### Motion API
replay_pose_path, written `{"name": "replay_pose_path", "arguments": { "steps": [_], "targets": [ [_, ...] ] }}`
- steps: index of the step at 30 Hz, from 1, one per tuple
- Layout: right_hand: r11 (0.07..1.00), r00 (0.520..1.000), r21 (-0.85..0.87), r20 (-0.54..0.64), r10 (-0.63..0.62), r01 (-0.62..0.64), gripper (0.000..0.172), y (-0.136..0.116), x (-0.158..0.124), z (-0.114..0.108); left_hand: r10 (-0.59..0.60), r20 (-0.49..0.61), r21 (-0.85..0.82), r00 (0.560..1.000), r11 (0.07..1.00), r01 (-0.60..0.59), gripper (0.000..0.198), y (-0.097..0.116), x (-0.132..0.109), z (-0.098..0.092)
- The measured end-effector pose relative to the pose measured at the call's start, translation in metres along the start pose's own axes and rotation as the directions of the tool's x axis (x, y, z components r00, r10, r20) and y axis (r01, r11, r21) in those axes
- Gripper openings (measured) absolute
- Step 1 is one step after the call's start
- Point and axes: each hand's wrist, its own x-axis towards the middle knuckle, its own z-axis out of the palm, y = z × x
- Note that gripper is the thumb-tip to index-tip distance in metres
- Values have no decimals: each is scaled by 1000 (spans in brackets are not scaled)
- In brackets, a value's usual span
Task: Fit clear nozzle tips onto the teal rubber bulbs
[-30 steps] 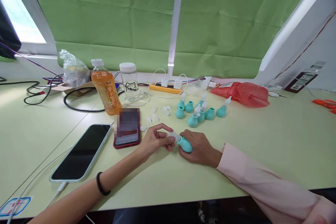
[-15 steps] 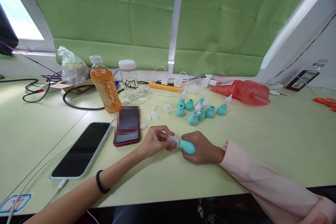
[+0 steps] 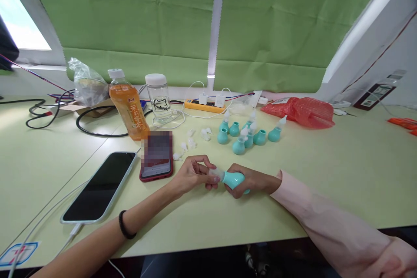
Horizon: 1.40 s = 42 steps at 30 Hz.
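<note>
My right hand (image 3: 252, 180) is wrapped round a teal rubber bulb (image 3: 235, 179) lying sideways just above the table. My left hand (image 3: 193, 175) pinches the clear plastic tip (image 3: 215, 173) at the bulb's mouth. The two hands meet at the middle of the table near its front edge. Behind them stands a group of several more teal bulbs (image 3: 247, 134), some with clear tips fitted. Several loose clear tips (image 3: 192, 141) lie to the left of that group.
A red-cased phone (image 3: 157, 156) and a larger dark phone (image 3: 100, 186) on a cable lie at the left. An orange drink bottle (image 3: 128, 106), a clear jar (image 3: 158, 97), a yellow power strip (image 3: 203, 106), black cables and a red bag (image 3: 301, 113) line the back.
My right hand has rolled, so more of the teal bulb shows on top. My left fingers stay pinched on the tip. The view shifted slightly.
</note>
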Motion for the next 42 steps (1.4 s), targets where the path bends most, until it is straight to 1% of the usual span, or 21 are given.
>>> {"name": "replay_pose_path", "arguments": {
  "steps": [5,7,12,20,28,35,37,39,41,42],
  "targets": [
    [998,984,39,173,44,-51,8,2,1,-8,-14,38,19,999,1000,13,27,0,0,4],
    [997,981,50,190,42,-52,7,4,1,-11,-2,33,22,999,1000,1,27,0,-1,6],
    [991,982,122,183,36,-59,11,9,4,-13,44,-22,43,999,998,-43,27,-2,-2,8],
    [985,994,170,106,-16,-3,15,13,5,-11,107,-90,119,990,988,-96,23,-1,-4,10],
    [977,999,213,45,-11,1,17,11,3,-6,119,-109,117,987,987,-107,24,-3,-4,8],
    [947,997,317,43,-71,54,15,12,4,-1,135,-119,79,984,989,-126,23,-3,-2,8],
    [954,997,293,39,-71,57,15,10,3,0,125,-122,65,985,991,-118,24,-2,-2,8],
    [967,996,239,-7,-92,91,16,7,3,4,113,-123,35,986,993,-109,26,0,-1,7],
    [975,980,128,-97,-172,183,16,4,3,9,90,-125,-4,988,996,-91,32,1,-1,7],
    [969,962,43,-139,-236,244,16,3,3,13,74,-125,-18,989,997,-77,34,1,-1,6]
  ]
}}
